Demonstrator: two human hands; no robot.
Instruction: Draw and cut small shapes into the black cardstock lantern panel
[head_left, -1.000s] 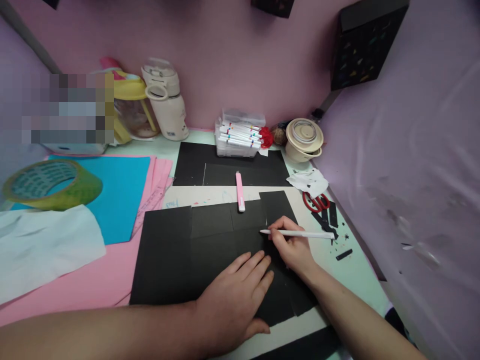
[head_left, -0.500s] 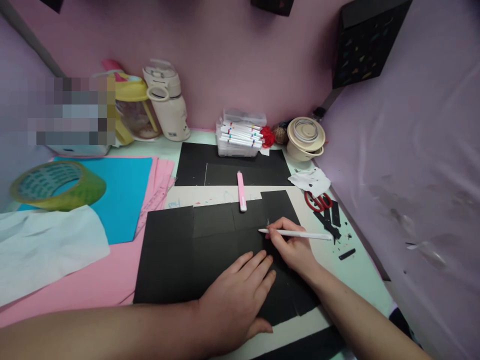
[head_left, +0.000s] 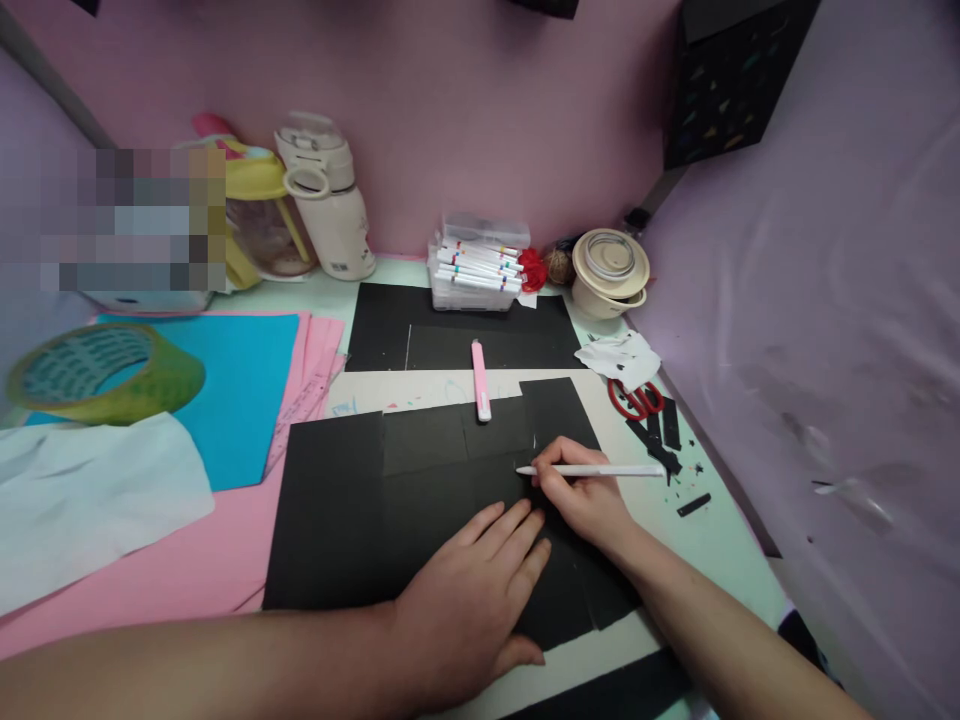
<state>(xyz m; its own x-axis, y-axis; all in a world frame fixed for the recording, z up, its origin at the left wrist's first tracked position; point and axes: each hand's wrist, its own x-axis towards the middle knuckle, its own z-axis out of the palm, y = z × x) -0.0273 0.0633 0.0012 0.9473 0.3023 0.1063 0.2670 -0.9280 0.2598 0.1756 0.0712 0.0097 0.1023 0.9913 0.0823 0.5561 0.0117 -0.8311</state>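
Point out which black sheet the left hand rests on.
The middle black sheet lies under the left hand. The back sheet has the box of pens on it; the front sheet shows only partly, at the picture's bottom edge.

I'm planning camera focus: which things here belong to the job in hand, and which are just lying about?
Belong:
white pen, in the right hand
black card, under the left hand
pink utility knife, probably

Apparently lying about:
roll of packing tape
white water bottle
box of pens
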